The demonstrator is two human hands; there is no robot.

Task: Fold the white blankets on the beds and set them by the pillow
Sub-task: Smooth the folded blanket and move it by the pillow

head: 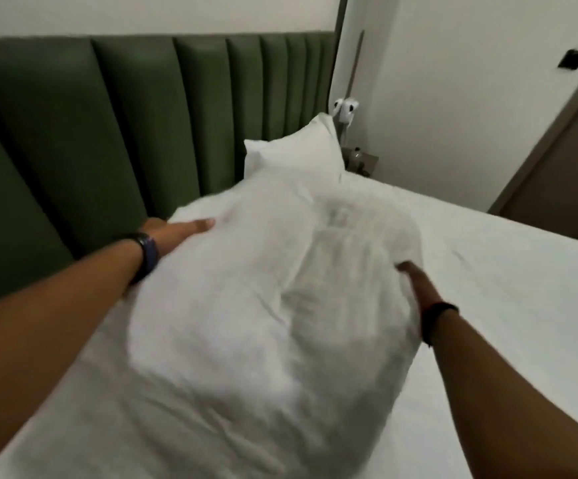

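Note:
A bulky bundle of white blanket [270, 305] fills the middle of the head view, blurred by motion, over the white bed [487, 305]. My left hand [180, 229] presses flat against the bundle's far left side, fingers stretched out and partly sunk behind the fabric. My right hand [415, 278] clasps its right edge, with the fingers hidden in the cloth. Just behind the bundle a white pillow [294, 157] leans upright against the headboard.
A green padded headboard [108, 126] runs along the left and back. Beyond the pillow a small bedside table [361, 162] and a white wall fixture [344, 110] stand in the corner. A brown door frame [556, 150] is at the right.

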